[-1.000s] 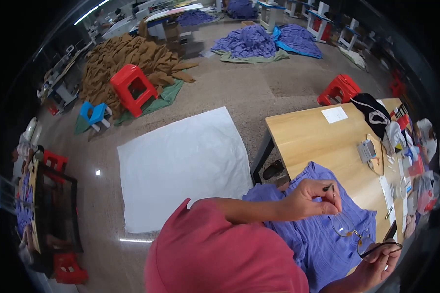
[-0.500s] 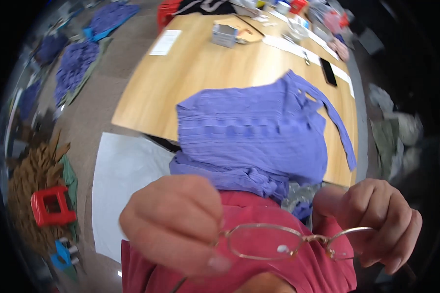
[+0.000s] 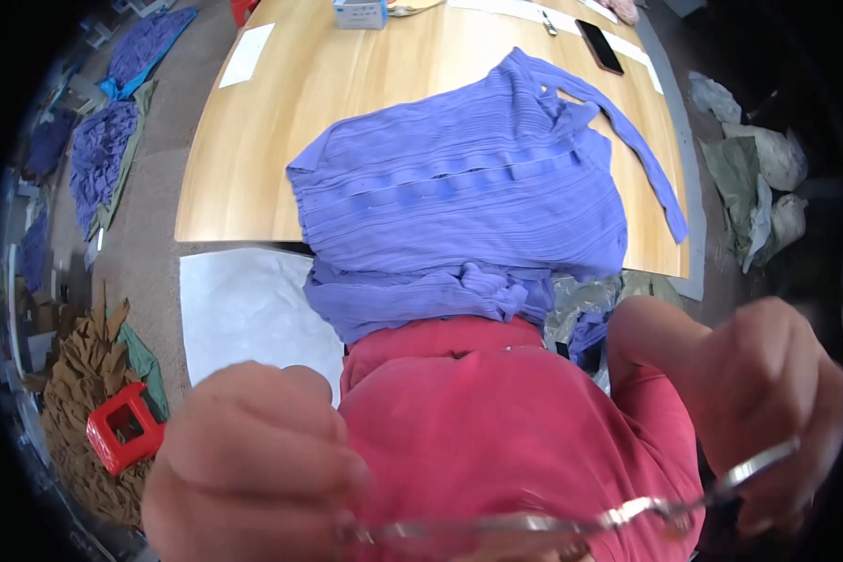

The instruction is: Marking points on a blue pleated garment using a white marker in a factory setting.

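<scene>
Both my hands are raised close in front of me, holding a pair of thin metal-framed eyeglasses (image 3: 628, 510) between them. My left hand (image 3: 248, 459) is closed at the left end of the frame. The other end is in the closed fingers of my right hand (image 3: 768, 393). The lower part of the eyeglasses is blurred near the bottom of the picture. Beyond my hands a purple ribbed cardigan (image 3: 459, 225) lies spread on the table, one sleeve stretched to the right. Its near part hangs over the table edge onto my lap.
On the wooden table (image 3: 244, 178) are a black phone (image 3: 599, 47), a small box (image 3: 361, 13) and a white paper (image 3: 247, 56). A white sheet (image 3: 244, 309) hangs at the near left. Brown cloth (image 3: 75, 412) and a red plastic stool (image 3: 103, 440) are on the left floor; bags (image 3: 740, 187) lie right.
The eyeglasses have shifted down toward the bottom of the picture, and my hands have moved slightly farther apart. The table and cardigan now appear higher in view.
</scene>
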